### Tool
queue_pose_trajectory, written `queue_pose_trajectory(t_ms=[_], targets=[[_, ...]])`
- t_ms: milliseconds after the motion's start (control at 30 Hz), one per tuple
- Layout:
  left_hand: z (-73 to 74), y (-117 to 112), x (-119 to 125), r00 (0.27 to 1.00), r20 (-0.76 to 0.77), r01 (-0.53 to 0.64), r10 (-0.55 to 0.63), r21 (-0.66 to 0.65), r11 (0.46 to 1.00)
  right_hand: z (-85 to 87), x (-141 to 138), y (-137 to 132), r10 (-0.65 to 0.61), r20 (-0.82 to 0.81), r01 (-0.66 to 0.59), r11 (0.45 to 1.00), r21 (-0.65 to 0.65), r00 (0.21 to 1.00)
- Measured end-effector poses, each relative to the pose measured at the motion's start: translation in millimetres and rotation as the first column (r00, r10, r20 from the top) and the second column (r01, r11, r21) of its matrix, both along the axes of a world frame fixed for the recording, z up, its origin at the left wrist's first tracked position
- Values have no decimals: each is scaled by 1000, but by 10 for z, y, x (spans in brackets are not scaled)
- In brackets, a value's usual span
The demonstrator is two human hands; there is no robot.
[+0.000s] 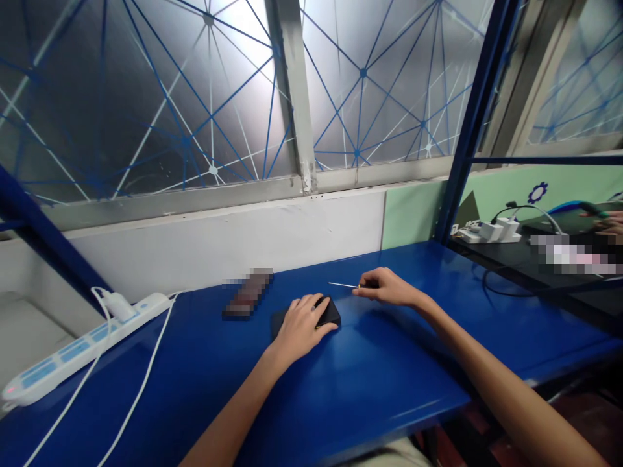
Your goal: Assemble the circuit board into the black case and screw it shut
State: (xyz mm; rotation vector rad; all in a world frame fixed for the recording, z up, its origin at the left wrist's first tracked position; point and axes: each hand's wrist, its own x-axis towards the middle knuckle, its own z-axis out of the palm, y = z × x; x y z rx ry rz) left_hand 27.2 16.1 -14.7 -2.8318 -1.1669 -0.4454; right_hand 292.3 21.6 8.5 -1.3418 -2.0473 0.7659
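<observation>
Left hand lay open, fingers draped over black device mid blue workbench. Right hand pinched thin screwdriver, shaft pointing left, just behind device. Power strip far left.

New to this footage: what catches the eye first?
The blue table fills the foreground, under a window crossed by blue lines. Mid-table, the left hand rests on a black device while the right hand pinches a thin tool beside it. A white power strip lies far left.
</observation>
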Motion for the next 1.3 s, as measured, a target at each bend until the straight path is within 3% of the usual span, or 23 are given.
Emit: queue_pose_trajectory(t_ms=[267,433,567,833,1000,1167,1300], targets=[[33,-16,-267,997,18,-78,80,-99,992,-49,-32,25,-1,128,-9,997,80,992],[151,14,-414,993,-15,-119,118,-191,974,-42,-28,18,-26,199,4,994,113,980],[251,21,-477,993,-42,-115,108,-270,956,-31,-22,16,-57,241,21,989,150,969],[285,48,-515,991,23,-114,129,-335,935,-44,-36,12,-52,291,7,988,156,955],[336,42,-550,984,-31,-175,173,-294,940,-58,-40,12,-54,294,6,987,162,954],[305,57,-583,988,-58,-155,145,-253,955,-45,-60,6,-52,289,8,988,151,956],[250,37,-545,959,-92,-278,269,-102,955,-42,-67,1,-50,275,4,986,167,960]])
